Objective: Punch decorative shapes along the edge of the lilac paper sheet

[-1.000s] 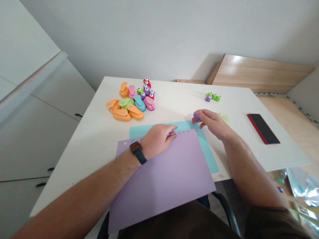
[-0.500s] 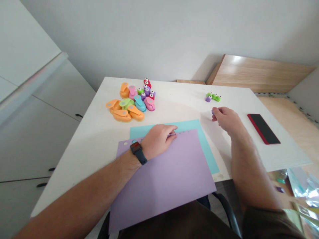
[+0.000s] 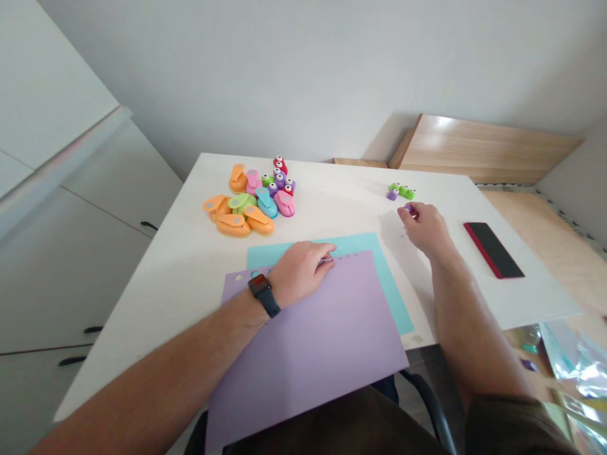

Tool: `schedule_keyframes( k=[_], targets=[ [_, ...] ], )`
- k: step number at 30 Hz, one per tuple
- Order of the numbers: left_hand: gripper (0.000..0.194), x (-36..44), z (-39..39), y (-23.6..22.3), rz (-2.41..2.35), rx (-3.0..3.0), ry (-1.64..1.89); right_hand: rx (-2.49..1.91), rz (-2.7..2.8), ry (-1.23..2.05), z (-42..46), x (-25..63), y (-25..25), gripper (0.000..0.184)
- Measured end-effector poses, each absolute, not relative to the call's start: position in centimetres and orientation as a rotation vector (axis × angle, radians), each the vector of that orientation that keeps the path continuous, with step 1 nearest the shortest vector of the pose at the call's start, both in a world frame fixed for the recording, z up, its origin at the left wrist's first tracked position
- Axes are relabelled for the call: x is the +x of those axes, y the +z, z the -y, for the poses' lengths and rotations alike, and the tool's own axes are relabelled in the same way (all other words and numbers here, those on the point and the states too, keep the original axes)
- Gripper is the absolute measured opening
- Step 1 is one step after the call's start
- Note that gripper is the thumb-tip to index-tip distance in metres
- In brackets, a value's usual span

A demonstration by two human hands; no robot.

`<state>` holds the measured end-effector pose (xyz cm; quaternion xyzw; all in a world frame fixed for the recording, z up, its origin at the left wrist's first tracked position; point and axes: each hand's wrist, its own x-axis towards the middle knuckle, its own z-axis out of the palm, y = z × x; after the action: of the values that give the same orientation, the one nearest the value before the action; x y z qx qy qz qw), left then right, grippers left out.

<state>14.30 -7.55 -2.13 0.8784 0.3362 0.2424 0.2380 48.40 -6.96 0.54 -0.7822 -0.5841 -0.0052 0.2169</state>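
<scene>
My left hand [image 3: 303,272], with a dark watch on its wrist, pinches the top edge of a purple sheet of paper [image 3: 327,341]. Holes run along that edge, larger at the left and tiny at the right. Beneath it lies a light blue sheet [image 3: 384,278]. Over the table to the right, my right hand [image 3: 423,227] grips a small purple craft punch [image 3: 408,208], partly hidden by the fingers. A few tiny specks lie on the table below this hand. Just behind it sit several small green punches [image 3: 403,190] and a purple one [image 3: 392,194].
At the back left is a cluster of orange, pink, green and blue lever punches [image 3: 232,224], with small red and purple punches [image 3: 279,180] among them. A black and red phone-like slab [image 3: 493,249] lies at the right. Plastic packets [image 3: 569,354] are lower right.
My right hand has turned, so the purple punch now shows on top of the fingers, and specks appear on the table below. My left hand keeps its hold on the purple sheet.
</scene>
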Motion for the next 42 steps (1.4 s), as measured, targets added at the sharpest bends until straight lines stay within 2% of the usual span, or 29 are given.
schedule_keyframes(
  k=[5, 13, 24, 36, 42],
  targets=[
    [0.024, 14.4, 7.5, -2.1, -0.943, 2.393, 0.641, -2.174, 1.422, 0.071, 5.0, 49.1, -0.6, 0.044],
    [0.025, 14.3, 7.6, -2.0, -0.956, 2.417, 0.615, -2.302, 1.518, 0.017, 1.1, 48.5, -0.7, 0.025],
    [0.025, 14.1, 7.6, -1.8, -0.938, 2.467, 0.590, -2.448, 1.502, -0.049, 0.3, 50.0, -0.7, 0.037],
    [0.022, 14.1, 7.7, -1.5, -0.923, 2.450, 0.580, -2.522, 1.447, -0.117, -0.1, 52.1, -0.6, 0.029],
    [0.022, 14.1, 7.7, -1.4, -0.934, 2.439, 0.581, -2.489, 1.473, -0.103, -1.3, 52.3, -0.9, 0.032]
  ],
)
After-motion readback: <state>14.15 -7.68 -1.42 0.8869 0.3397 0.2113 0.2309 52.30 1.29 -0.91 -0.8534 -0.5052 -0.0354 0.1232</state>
